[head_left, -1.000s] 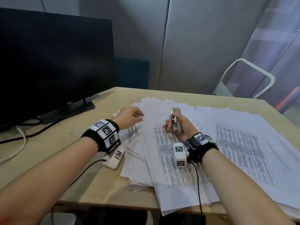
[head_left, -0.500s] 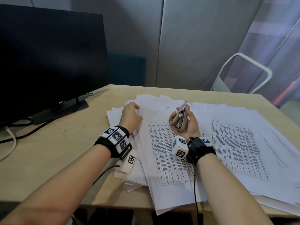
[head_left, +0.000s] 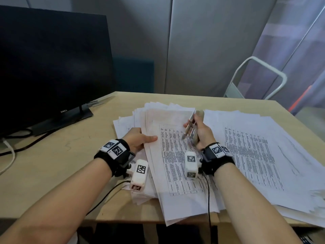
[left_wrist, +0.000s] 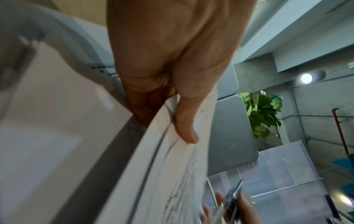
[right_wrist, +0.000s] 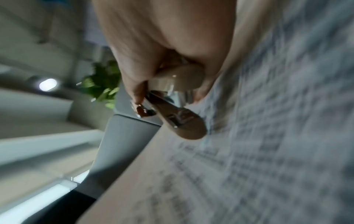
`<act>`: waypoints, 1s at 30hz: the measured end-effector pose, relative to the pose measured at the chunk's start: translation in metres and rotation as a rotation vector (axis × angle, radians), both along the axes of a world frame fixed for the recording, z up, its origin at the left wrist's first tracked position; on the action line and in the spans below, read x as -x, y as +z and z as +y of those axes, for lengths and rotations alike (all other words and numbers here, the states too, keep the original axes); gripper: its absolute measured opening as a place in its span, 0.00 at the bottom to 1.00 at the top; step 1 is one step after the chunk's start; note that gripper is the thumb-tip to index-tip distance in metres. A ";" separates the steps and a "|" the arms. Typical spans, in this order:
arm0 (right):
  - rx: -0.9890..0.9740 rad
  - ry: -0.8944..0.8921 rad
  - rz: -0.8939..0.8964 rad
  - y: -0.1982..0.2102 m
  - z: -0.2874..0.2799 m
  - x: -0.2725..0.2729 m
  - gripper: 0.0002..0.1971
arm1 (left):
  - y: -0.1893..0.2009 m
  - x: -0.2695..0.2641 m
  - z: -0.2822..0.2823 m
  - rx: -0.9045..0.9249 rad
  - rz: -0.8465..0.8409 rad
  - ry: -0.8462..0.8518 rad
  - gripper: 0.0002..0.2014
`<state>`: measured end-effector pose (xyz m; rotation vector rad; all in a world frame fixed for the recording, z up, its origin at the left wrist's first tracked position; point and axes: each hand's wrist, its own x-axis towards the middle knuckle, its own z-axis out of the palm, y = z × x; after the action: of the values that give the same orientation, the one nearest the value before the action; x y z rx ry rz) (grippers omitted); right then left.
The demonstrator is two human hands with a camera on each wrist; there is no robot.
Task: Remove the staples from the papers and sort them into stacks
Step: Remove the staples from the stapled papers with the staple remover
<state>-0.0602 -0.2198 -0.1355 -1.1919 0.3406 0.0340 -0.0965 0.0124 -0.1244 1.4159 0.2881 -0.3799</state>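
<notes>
L hand (head_left: 136, 140) pinching papers (head_left: 175, 155), R hand (head_left: 202, 134) gripping stapler (head_left: 192, 127)

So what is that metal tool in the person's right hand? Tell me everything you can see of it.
The staple remover looks like a small hinged tool of shiny silver metal with beige, plastic-looking grip pads. Its two metal arms are spread slightly apart, their tips pointing down and left toward the printed papers. The right hand grips it with fingers curled round the body, holding it above the sheets; it does not seem to touch them. The right wrist view is blurred, so finer detail is unclear.
</notes>
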 end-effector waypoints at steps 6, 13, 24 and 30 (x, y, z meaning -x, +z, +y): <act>0.343 0.180 -0.010 0.021 -0.037 0.020 0.17 | 0.000 0.000 -0.004 0.103 -0.135 0.119 0.19; 0.919 0.051 -0.103 0.029 -0.055 0.026 0.14 | -0.009 -0.009 -0.008 -0.081 -0.103 0.149 0.16; -0.200 -0.105 -0.026 0.029 -0.104 0.040 0.21 | -0.018 -0.014 0.022 -0.047 -0.146 0.198 0.16; 0.334 0.164 -0.061 0.043 -0.068 0.048 0.09 | -0.001 -0.001 0.003 -0.027 -0.224 -0.052 0.19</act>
<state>-0.1086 -0.2874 -0.0922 -1.5469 0.1978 0.0849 -0.0958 0.0158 -0.1250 1.4798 0.0743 -0.2575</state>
